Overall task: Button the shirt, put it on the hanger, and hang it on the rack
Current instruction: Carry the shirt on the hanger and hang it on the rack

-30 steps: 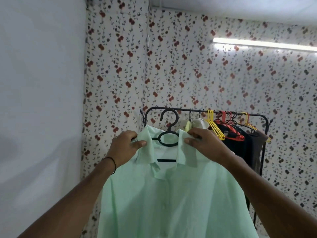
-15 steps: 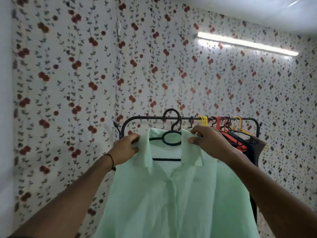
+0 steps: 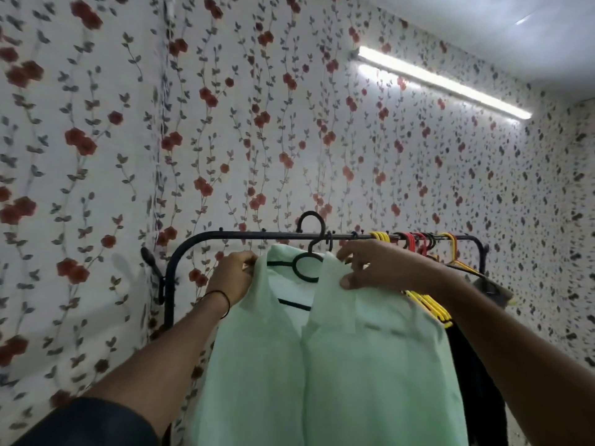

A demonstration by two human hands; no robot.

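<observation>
The pale green shirt (image 3: 338, 365) was on a black hanger (image 3: 306, 268), held up in front of the black rack (image 3: 244, 235) near its left end. The hook of the hanger rose above the rail and crossed in front of it; whether it already rested on the rail I could not tell. The left hand (image 3: 233, 276) held the left side of the collar, its grip closed on the cloth, with a thin dark band (image 3: 225, 300) around the wrist. The right hand (image 3: 383, 265) held the right side of the collar, the thumb pressed on the front of the cloth and the fingers (image 3: 347, 252) curled over the top edge, so this grip was clamped on the shirt too. The front of the shirt looked closed along the middle line, but the buttons were too blurred to see. The body of the shirt hung straight down between the two forearms. On the right part of the rail hung several yellow hangers (image 3: 428, 307) and red hangers (image 3: 415, 241), and below them dark clothes (image 3: 476, 381), just beside the right edge of the shirt. Behind the rack stood a wall with flower wallpaper (image 3: 225, 123), and a long lamp (image 3: 444, 82) was lit high on it at the right.
</observation>
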